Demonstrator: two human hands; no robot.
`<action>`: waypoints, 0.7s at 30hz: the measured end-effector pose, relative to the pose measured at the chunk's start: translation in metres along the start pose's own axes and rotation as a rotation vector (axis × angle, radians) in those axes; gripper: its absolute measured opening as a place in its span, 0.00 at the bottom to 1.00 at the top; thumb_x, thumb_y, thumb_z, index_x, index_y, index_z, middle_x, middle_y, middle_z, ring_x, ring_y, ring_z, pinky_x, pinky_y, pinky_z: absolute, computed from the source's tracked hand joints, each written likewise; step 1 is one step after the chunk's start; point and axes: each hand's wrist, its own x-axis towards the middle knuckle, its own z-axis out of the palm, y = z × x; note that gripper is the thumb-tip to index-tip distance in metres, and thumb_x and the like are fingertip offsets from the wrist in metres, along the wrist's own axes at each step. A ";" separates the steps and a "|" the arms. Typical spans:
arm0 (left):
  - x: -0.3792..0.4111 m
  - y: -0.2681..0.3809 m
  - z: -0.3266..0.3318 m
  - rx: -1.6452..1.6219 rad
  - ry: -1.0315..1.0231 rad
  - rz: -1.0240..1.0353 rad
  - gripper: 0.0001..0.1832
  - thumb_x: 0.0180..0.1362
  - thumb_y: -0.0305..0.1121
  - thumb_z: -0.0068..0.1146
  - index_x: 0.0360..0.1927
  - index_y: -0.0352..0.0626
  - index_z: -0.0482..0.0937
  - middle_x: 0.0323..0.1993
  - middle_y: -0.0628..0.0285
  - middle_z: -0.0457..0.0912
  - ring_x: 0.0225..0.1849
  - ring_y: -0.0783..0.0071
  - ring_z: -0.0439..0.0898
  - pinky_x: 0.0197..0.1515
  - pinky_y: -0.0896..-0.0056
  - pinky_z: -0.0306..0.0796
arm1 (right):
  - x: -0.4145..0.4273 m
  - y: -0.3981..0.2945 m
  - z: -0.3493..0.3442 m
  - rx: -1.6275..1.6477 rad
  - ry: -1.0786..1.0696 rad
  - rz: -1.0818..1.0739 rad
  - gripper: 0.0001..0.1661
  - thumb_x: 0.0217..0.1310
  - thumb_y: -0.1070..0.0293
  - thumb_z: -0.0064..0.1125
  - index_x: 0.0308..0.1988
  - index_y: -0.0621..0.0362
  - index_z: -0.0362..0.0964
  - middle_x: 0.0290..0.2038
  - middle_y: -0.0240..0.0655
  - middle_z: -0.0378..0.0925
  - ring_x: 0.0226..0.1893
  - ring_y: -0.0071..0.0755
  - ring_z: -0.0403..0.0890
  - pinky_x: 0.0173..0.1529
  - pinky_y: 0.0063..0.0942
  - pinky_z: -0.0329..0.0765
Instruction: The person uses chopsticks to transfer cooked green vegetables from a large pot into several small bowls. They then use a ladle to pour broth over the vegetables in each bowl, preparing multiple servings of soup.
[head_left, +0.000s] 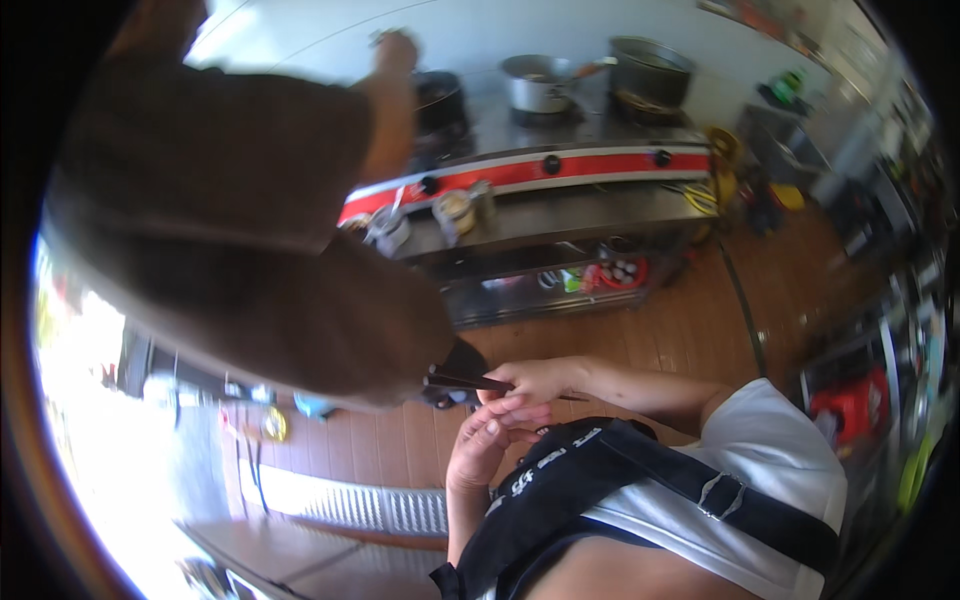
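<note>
My right hand (529, 381) is closed around a pair of dark chopsticks (469, 381). Their thicker ends stick out to the left, and a thin tip shows past the hand on the other side. Just below it, my left hand (487, 439) is raised with its fingers apart, holding nothing. Its fingertips come close to the right hand; whether they touch, I cannot tell. Both hands are in front of my black apron (555, 472), which bears white writing.
A person in brown (225, 165) stands close on the left, one arm over the stove (615, 165). A dark pan (439, 101), a saucepan (536, 82) and a tall pot (651, 71) sit on it. Jars (454, 212) line its front ledge. Below, a red basket (641, 274) holds eggs.
</note>
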 end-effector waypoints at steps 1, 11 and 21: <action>0.010 0.003 0.001 -0.003 -0.059 -0.050 0.26 0.57 0.46 0.49 0.55 0.41 0.68 0.48 0.38 0.73 0.50 0.51 0.74 0.47 0.62 0.71 | -0.010 0.005 -0.001 0.032 0.064 -0.011 0.07 0.50 0.69 0.55 0.30 0.58 0.65 0.25 0.26 0.68 0.29 0.20 0.67 0.34 0.21 0.67; 0.075 -0.013 0.018 -0.018 -0.259 -0.416 0.26 0.57 0.45 0.49 0.55 0.39 0.68 0.50 0.40 0.72 0.52 0.52 0.73 0.48 0.63 0.70 | -0.093 0.020 -0.001 0.099 0.553 0.017 0.04 0.51 0.74 0.49 0.31 0.57 0.69 0.23 0.26 0.70 0.26 0.20 0.69 0.32 0.21 0.68; 0.166 -0.057 0.025 0.021 -0.383 -0.828 0.26 0.61 0.42 0.44 0.58 0.36 0.62 0.53 0.47 0.71 0.53 0.60 0.72 0.51 0.65 0.66 | -0.173 0.020 -0.026 0.442 0.842 0.285 0.15 0.55 0.72 0.48 0.44 0.60 0.68 0.36 0.34 0.75 0.38 0.27 0.73 0.44 0.26 0.71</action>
